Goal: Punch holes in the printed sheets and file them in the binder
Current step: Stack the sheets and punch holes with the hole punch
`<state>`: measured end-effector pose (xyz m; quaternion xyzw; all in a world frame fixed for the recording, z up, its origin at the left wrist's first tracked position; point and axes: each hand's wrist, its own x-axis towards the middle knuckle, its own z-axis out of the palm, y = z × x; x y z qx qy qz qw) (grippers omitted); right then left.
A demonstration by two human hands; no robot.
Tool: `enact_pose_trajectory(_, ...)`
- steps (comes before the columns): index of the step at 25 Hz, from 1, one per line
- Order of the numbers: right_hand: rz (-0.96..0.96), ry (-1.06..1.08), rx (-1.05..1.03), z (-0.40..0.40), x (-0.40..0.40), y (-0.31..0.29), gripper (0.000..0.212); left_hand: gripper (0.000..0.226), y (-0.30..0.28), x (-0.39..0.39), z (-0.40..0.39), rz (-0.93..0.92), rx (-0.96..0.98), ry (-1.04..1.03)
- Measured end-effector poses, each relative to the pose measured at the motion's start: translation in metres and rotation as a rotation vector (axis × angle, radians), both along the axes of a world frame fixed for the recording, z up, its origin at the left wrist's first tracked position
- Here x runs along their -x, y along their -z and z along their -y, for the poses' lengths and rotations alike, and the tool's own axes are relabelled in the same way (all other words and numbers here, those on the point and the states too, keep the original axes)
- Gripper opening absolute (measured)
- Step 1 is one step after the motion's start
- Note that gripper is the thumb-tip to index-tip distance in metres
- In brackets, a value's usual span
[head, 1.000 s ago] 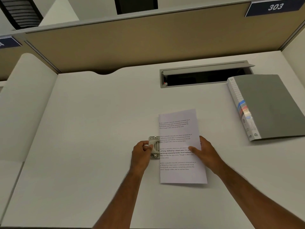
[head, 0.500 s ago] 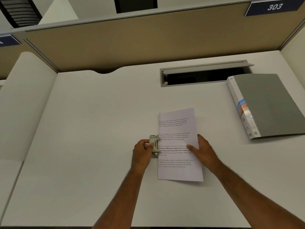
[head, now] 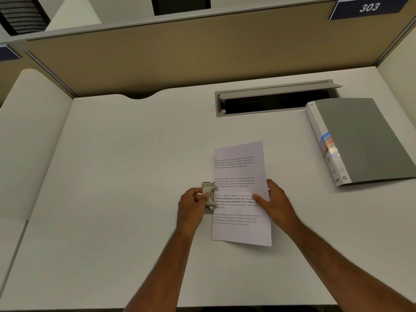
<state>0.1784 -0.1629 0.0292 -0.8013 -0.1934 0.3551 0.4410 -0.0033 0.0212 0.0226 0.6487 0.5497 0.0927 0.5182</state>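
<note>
Over the last second the printed sheets have slid a little toward the far side of the desk and straightened, so their left edge now runs almost square into the hole punch, where a moment ago the stack sat lower and slightly skewed. My left hand has stayed on the punch throughout, and my right hand has ridden along with the paper. I read this as the alignment step nearing its end: the margin looks seated in the punch's slot, roughly at the middle of the long edge, and pressing down seems the next thing to do. No holes are visible yet.

My left fingers are curled closed around the punch's handle from its left side, thumb on top. My right hand lies flat with fingers spread over the right half of the sheets, pinning them to the desk and not gripping anything.

The sheets are a thin white stack lying flat near the middle of the desk, with several blocks of small black text, one partly bold. The near right corner casts a slight shadow, so it may be lifting a little. The grey binder lies closed, well apart on the far right, its labelled spine facing the sheets.
</note>
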Motion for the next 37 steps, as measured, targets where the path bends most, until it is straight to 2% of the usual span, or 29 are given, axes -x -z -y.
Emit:
enact_pose_trajectory(7,-0.011,-0.067,-0.035,-0.003,0.001,-0.002,0.038,0.012,0.001,0.0,-0.002,0.037,0.006,0.03)
enact_pose_trajectory(18,-0.11,-0.006,-0.052,-0.01,0.002,0.006,0.041,0.01,0.005,0.0,-0.005,0.061,0.082,-0.005)
enact_pose_trajectory(27,-0.115,-0.009,-0.036,-0.013,-0.004,0.014,0.043,0.005,0.005,-0.006,-0.021,0.06,0.183,-0.032)
enact_pose_trajectory(37,-0.101,-0.022,-0.008,-0.015,-0.006,0.021,0.043,0.02,0.008,-0.003,-0.034,-0.027,0.149,0.044)
